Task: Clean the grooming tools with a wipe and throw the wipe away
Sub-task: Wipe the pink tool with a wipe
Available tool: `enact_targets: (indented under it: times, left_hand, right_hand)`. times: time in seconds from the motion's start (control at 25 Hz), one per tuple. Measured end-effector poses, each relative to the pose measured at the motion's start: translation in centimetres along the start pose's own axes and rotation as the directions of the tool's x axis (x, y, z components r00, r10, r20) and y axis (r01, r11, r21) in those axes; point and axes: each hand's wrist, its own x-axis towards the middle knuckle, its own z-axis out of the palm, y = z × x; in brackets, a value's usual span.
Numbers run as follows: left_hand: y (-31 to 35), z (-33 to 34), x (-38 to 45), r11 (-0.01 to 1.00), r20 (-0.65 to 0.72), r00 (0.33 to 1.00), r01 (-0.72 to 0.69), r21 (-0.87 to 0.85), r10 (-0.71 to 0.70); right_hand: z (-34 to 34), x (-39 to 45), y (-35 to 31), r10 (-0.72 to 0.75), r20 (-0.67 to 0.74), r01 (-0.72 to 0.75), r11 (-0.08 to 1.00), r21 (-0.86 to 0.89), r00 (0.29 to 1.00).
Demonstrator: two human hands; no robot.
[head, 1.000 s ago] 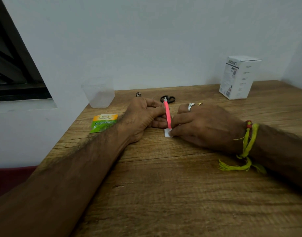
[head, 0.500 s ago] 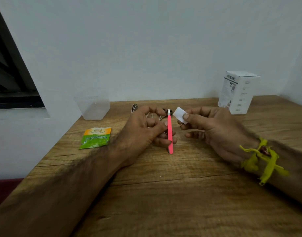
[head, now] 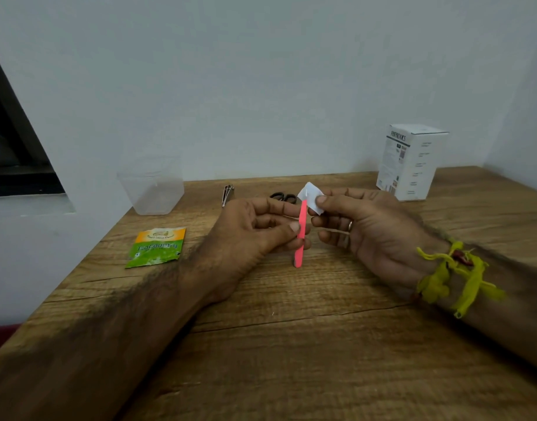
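My left hand (head: 255, 235) pinches a pink tweezers (head: 300, 238) between thumb and fingers, holding it upright above the wooden table (head: 291, 344). My right hand (head: 367, 232) pinches a small folded white wipe (head: 310, 198) against the tweezers' upper tip. Behind the hands lie a metal nail clipper (head: 227, 194) and black scissors (head: 282, 197), the scissors partly hidden by my fingers.
A clear plastic cup (head: 153, 189) stands at the back left by the wall. A green and orange sachet (head: 156, 247) lies left of my left hand. A white box (head: 411, 161) stands at the back right. The table's left edge runs beside the wall.
The wipe was at the tweezers' lower end against the table a second ago. My right hand has lifted it to the upper tip, and the tweezers are raised off the table.
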Motion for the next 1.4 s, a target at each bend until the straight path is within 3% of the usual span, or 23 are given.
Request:
enact_targets:
  times: [0.32,0.6,0.76,0.96,1.4]
  left_hand:
    - [-0.34,0.19,0.05,0.993,-0.049,0.998,-0.02,0.12,0.026]
    - [-0.81,0.03,0.29,0.998,-0.06,0.998,-0.025,0.057,0.028]
    - [-0.91,-0.08,0.43,1.0,-0.034,0.999,0.001,0.021,0.0]
    - [-0.97,-0.2,0.46,0.999,-0.044,0.999,0.004,0.035,-0.002]
    - [-0.62,0.02,0.26,0.997,-0.051,0.999,-0.015,0.072,0.019]
  right_hand:
    - [0.09,-0.06,0.02,0.024,0.032,-0.023,0.999,-0.029,0.999]
    - [0.13,-0.19,0.01,0.021,0.105,-0.008,0.993,-0.12,0.994]
    - [-0.02,-0.01,-0.4,0.041,0.062,-0.036,0.997,-0.072,0.997]
    - [0.13,-0.21,-0.4,0.018,0.082,-0.003,0.985,-0.173,0.996]
    - [0.03,-0.02,-0.5,0.039,0.018,-0.038,0.997,-0.069,0.999]
